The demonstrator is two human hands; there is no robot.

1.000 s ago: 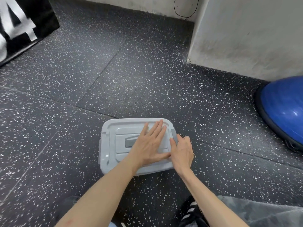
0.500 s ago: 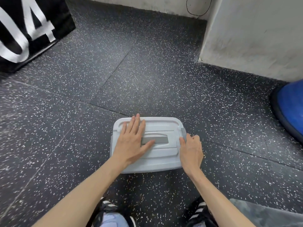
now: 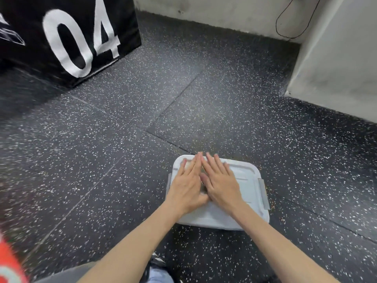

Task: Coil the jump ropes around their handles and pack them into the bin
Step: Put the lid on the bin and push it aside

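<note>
Grey bin lid (image 3: 248,180) half-hidden, left hand (image 3: 186,185), right hand (image 3: 221,183) flat

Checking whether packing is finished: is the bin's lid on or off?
On. The grey lid covers the bin, with the left hand and right hand pressing flat on it.

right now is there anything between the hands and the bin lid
Nothing visible. The left hand and right hand both lie flat, fingers straight, directly on the grey lid of the bin. No jump ropes are in view.
</note>
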